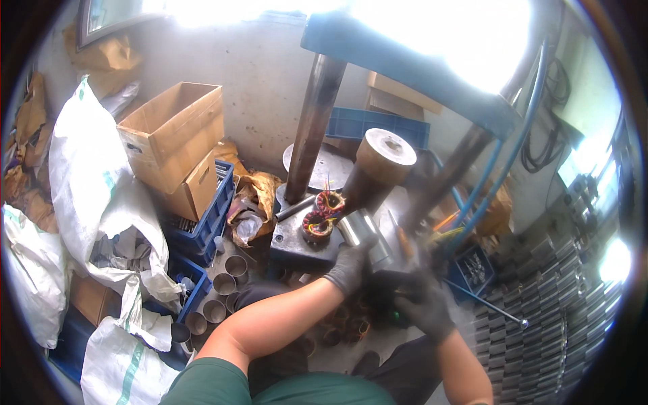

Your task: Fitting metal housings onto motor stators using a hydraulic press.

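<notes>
My left hand [351,267], in a dark glove, is closed around the lower end of a shiny metal cylinder [356,226] at the front of the press bed. Just left of that cylinder stand two motor stators with red windings and yellow leads, a nearer stator [317,227] and a farther stator [330,201]. My right hand [425,305], gloved too, hovers to the right and nearer to me. Motion smears its fingers, and whether it holds anything cannot be made out.
A blue press frame [405,64] with steel columns [312,128] rises ahead. Metal tubes [225,283] stand on the floor at left, near cardboard boxes [177,135], blue crates [196,233] and white sacks [91,162]. Stacked metal pieces [553,310] line the right side. A bar handle [489,304] sticks out there.
</notes>
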The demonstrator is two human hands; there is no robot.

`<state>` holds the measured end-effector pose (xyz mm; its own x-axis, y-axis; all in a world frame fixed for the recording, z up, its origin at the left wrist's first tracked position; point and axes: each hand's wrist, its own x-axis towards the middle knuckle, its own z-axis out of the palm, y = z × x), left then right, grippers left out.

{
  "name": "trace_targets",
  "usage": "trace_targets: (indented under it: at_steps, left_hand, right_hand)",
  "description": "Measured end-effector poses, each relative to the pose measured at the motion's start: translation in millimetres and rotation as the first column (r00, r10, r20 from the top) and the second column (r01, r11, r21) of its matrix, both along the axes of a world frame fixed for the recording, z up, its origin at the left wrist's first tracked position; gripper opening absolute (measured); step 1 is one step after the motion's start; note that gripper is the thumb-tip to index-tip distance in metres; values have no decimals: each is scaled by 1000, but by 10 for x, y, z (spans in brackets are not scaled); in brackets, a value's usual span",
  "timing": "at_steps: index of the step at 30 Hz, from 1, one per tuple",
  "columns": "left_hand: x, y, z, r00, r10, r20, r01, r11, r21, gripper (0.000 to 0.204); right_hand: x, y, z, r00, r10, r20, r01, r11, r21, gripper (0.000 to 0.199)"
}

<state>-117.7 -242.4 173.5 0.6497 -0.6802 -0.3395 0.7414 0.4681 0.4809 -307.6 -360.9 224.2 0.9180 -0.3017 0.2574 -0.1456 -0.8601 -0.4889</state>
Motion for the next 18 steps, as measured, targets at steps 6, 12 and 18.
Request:
trace_targets:
  at_steps: [6,12,18]
  left_hand:
    - [-63,-148,-86,996,-49,71,32,973,226,68]
    - [133,-72,-363,978,-65,198,-1,949,315,70]
    - [433,-203,-441,917,16,397,-179,909,375,62]
  right_hand:
    - [855,-477,-1146,997,21,72,-72,531,844,80]
    - [1001,149,-480,988,-56,144,10,953,303,75]
    - [955,-312,-552,994,-41,106,67,964,-256,97]
